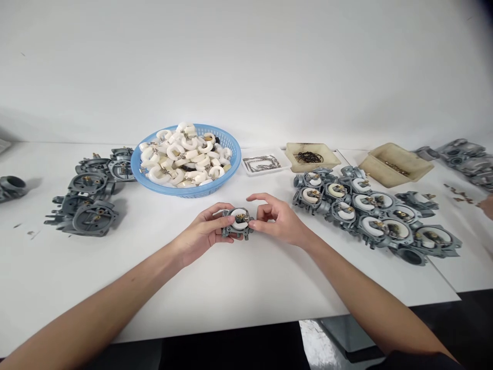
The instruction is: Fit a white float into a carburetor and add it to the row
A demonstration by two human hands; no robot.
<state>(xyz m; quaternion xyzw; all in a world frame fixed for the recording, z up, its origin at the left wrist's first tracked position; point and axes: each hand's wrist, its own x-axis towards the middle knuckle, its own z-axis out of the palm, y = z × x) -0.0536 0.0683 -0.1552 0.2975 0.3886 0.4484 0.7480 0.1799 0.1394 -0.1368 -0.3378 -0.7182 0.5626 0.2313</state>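
A small grey metal carburetor body is in my left hand, fingers beneath it and thumb across its top. Its open bowl side faces up, with a white C-shaped float and brass parts inside. My right hand is at the right side of the carburetor. There the thumb tip touches the edge by the float, while the index finger stretches out above, apart from the thumb. Its other fingers are curled, partly hidden; nothing shows between them.
A blue basket heaped with white floats stands behind. Carburetor bodies lie left; several with floats lie right. Behind are a white tray of thin pins, and tubs with black rings and brass bits. Another person's hand shows far right.
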